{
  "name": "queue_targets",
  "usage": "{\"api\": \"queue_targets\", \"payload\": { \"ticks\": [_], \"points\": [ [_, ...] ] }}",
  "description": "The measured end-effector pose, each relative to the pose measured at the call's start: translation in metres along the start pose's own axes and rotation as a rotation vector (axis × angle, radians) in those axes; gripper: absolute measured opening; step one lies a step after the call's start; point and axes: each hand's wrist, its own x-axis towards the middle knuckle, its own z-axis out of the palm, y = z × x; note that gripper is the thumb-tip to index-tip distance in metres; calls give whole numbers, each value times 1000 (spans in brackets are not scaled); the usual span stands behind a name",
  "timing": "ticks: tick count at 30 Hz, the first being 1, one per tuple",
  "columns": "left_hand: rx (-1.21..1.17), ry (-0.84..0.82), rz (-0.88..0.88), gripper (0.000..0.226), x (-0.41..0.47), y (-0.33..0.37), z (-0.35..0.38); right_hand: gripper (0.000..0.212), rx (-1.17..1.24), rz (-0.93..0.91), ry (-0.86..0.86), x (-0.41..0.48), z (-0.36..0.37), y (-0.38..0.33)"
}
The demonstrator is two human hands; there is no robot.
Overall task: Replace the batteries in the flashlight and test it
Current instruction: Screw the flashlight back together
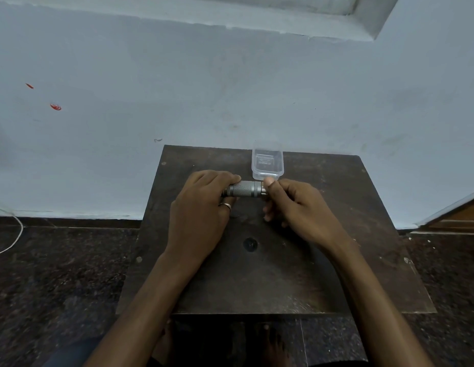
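From the head camera I look down at a small dark brown wooden table (pixel 336 260) that stands on a dark speckled stone floor (pixel 58 274), pushed up near a pale blue wall (pixel 230 75). In the middle of the table top, I see a short grey metal flashlight (pixel 245 189) with a bumpy grip, lying sideways from 9 o'clock to 3 o'clock, held just above the wood. My left hand (pixel 201 207) is wrapped around its 9 o'clock end, fingers curled tight on it, and a silver ring (pixel 226 205) shows on one finger. My right hand (pixel 294 205) pinches the 3 o'clock end between thumb and fingers; I cannot tell what small part it grips there. Just past the flashlight, toward 12 o'clock, sits a small clear plastic box (pixel 267 165), open on top. A little round black cap (pixel 250 243) lies on the table toward 6 o'clock, between my wrists.
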Motion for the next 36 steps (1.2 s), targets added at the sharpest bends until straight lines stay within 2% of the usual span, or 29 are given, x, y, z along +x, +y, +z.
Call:
{"api": "queue_targets", "payload": {
  "ticks": [2,3,5,8,9,12,15,16,19,21,23,27,30,32,33,36],
  "points": [
    [-1,5,-3,34,0,0,-1,17,140,-9,-20,1,-3,1],
    [-2,8,-3,35,0,0,-1,14,210,-12,-40,2,-5,2],
    [-3,10,-2,36,0,1,-1,25,270,-18,-70,3,-6,5],
    [-5,7,-1,35,-1,2,0,11,223,-18,-81,2,-5,5],
    [-4,6,0,35,-1,2,0,16,174,-20,-70,1,-5,5],
    [0,3,7,35,0,3,0,50,6,-21,-13,0,0,2],
    [5,-3,5,35,0,1,1,57,-15,0,26,0,3,0],
    [5,-4,3,36,0,0,1,53,9,8,22,1,2,0],
    [7,1,-3,36,0,-1,0,18,219,7,-24,0,-5,-2],
    [4,1,-5,35,0,0,0,30,290,-12,-59,0,-8,0],
    [6,2,-2,35,0,1,0,33,262,-47,-55,1,-9,2],
    [11,1,-1,34,0,1,1,12,198,-26,-44,2,-7,4],
    [6,0,7,33,0,2,2,45,29,-18,-8,2,-1,5],
    [9,-3,6,32,0,1,1,56,22,3,4,2,1,2],
    [11,-3,4,32,0,1,1,51,48,12,2,2,0,2],
    [11,2,1,33,0,1,1,15,222,2,-42,2,-6,2]
  ]
}}
